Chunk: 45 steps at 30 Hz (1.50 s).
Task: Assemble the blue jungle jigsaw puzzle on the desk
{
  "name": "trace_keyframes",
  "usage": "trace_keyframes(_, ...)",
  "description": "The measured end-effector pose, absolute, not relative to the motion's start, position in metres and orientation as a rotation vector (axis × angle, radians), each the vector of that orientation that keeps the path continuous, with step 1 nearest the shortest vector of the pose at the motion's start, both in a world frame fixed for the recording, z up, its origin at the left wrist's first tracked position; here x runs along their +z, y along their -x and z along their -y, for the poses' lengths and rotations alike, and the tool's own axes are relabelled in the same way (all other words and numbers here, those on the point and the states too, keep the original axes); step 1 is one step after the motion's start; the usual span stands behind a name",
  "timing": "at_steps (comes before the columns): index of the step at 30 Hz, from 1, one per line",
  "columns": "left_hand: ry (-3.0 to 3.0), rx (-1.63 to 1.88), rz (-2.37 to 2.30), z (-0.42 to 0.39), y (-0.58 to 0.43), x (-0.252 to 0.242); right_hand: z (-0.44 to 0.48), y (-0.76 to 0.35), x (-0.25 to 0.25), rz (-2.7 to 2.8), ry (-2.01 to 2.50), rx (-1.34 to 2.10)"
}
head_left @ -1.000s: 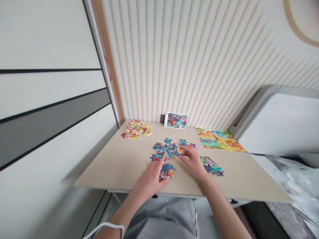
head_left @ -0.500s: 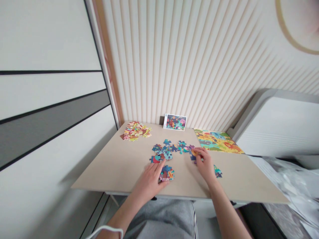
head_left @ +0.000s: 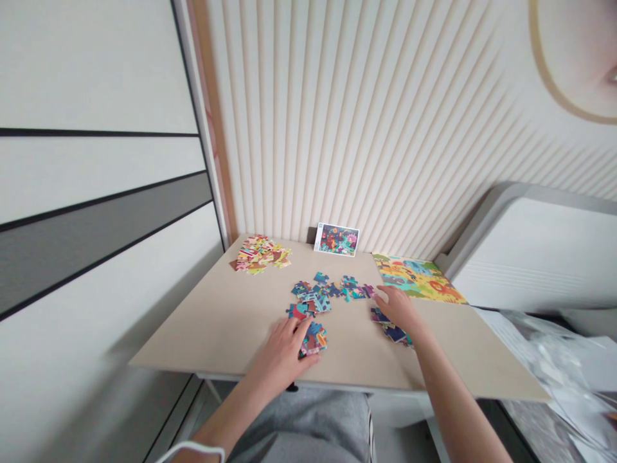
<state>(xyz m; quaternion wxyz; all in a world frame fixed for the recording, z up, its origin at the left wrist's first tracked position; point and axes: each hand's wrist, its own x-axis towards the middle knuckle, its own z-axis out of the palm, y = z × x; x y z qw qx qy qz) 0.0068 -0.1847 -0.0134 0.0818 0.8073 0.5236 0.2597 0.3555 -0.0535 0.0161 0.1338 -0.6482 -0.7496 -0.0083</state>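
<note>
While both hands (head_left: 282,354) stay low on the beige tabletop (head_left: 195,334), the left hand's fingers (head_left: 301,331) lie spread over a small stack of blue-and-orange jigsaw pieces (head_left: 313,339), touching it; can't tell if they're gripping or just resting. Right hand (head_left: 401,310) has its fingers (head_left: 385,296) close together and flat, with no piece visibly pinched; palm and fingers hide some of what's below, so can't tell if anything's held. Just under those right fingers sits a loose pile of blue and green pieces (head_left: 391,331). Just past the fingertips, a purple-tipped row of blue pieces (head_left: 351,288) runs toward a scattered cluster (head_left: 307,301), which is ahead of the left fingers. Some pieces there may be joined; can't confirm from this view. Well past the right fingers, a yellow animal-scene puzzle section (head_left: 417,280) lies flat and looks assembled. Far ahead of the left fingers is a separate heap of pink-and-yellow pieces (head_left: 260,254), unassembled. Between those, a picture card (head_left: 336,239) stands against the ribbed wall panel (head_left: 337,128). Done: the yellow section. Left: the blue pieces and the pink-and-yellow heap, all loose.
</note>
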Motion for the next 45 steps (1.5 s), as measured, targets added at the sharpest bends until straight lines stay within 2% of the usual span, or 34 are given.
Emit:
trace_keyframes(9,-2.439,0.774,-1.662,0.193,0.033,-0.014,0.029,-0.345,-0.001,2.117,1.945,0.031)
trace_keyframes(14,-2.441,0.801,-1.782,0.18,0.068,-0.023,0.046,-0.372,0.012,2.082,1.878,0.068)
trace_keyframes(19,-2.424,0.766,-1.964,0.157,0.105,-0.024,0.07,-0.39,0.026,2.273,1.879,0.231)
trace_keyframes(26,-2.323,0.754,-2.156,0.13,0.134,-0.032,0.056,-0.333,0.035,2.355,1.731,0.15)
trace_keyframes(37,-2.272,0.987,-2.17,0.142,0.128,-0.026,0.028,-0.268,0.003,2.29,1.793,-0.043)
trace_keyframes(42,-2.367,1.286,-2.019,0.147,0.117,-0.009,0.028,-0.277,-0.005,2.225,1.613,0.141)
trace_keyframes(45,-2.439,1.324,-1.844,0.15,0.095,-0.003,0.029,-0.277,-0.002,2.11,1.518,0.289)
